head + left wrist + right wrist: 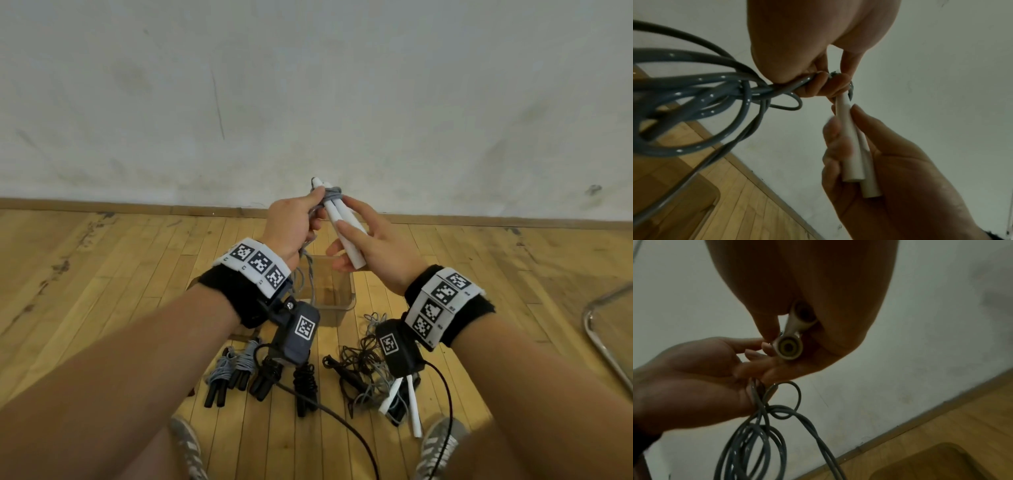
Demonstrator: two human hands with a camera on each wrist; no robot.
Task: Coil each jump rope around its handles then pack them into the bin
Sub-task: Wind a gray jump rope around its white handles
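Two white handles [354, 255] of one jump rope are held side by side above the clear bin [351, 301]. My right hand [346, 236] grips them along their lower half, as the left wrist view also shows at the handles [851, 146]. A few turns of grey rope [331, 194] sit round their upper ends. My left hand [317, 205] pinches that rope right beside the wraps. The remaining rope [715, 91] hangs from it in loose loops toward the bin. In the right wrist view the handles' hollow ends [790, 346] face the camera, with rope loops [760, 434] below.
On the wooden floor near my feet lie several coiled ropes with black handles [233, 373]. To their right is a tangle of loose rope [363, 363] with another pair of white handles [409, 401]. A metal chair leg [603, 342] is at far right; a wall stands behind the bin.
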